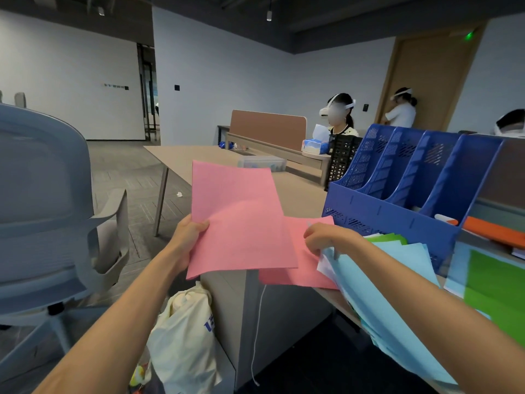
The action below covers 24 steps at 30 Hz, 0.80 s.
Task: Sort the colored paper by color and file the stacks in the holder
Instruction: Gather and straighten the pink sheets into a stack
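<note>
The left hand (190,231) pinches a raised pink sheet (238,220) by its lower-left edge. At its 3 o'clock a second pink sheet (287,268) lies flat on the tabletop (298,191), under the right hand (326,237), whose fingers curl on the light-blue sheets (397,294). The blue file holder (369,211) stands at 1 o'clock, nearer the right hand.

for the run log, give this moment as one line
left hand holds pink sheet up | right hand pinches second pink sheet on desk | blue holder behind
</note>
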{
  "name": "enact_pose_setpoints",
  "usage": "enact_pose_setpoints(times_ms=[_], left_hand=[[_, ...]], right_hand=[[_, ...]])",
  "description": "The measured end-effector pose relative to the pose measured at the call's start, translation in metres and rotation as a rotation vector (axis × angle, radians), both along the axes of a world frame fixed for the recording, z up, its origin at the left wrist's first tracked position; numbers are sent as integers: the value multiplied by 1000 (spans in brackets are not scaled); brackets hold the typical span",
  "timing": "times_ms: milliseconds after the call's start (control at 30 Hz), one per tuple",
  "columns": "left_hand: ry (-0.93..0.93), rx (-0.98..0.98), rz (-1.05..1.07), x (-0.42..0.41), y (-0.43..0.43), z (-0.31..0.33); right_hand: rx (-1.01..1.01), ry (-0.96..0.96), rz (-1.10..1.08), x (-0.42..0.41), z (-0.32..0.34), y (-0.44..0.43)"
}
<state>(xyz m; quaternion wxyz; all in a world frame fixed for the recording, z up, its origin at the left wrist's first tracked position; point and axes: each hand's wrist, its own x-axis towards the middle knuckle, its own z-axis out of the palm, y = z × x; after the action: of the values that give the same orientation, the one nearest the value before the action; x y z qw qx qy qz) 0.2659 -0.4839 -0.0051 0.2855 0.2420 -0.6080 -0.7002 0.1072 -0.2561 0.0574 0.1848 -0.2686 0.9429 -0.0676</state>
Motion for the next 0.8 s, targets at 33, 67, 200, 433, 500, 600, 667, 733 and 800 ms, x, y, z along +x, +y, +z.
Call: enact_pose_setpoints(times_ms=[33, 67, 200, 433, 500, 600, 667, 733, 800], left_hand=[[-13, -3, -15, -3, 3, 0], [-25, -8, -37, -8, 6, 1], [-119, -32, -143, -36, 24, 2], [-284, -158, -255, -91, 51, 1], [-309, -180, -254, -102, 60, 2], [-338, -199, -250, -116, 71, -1], [-358, -212, -257, -124, 77, -3], [-368, -232, -258, -130, 82, -6], [-391, -258, -266, -136, 85, -8]], right_hand=[[-24, 8, -13, -5, 3, 2], [-31, 28, -21, -11, 7, 5], [-5, 131, -83, -28, 23, 22], [-81, 166, -168, -57, 35, 39], [-86, 165, -161, -60, 37, 41], [-103, 183, -156, -62, 41, 47], [-111, 195, -156, -63, 44, 51], [-123, 190, -157, -65, 45, 54], [-135, 177, -151, -66, 43, 56]])
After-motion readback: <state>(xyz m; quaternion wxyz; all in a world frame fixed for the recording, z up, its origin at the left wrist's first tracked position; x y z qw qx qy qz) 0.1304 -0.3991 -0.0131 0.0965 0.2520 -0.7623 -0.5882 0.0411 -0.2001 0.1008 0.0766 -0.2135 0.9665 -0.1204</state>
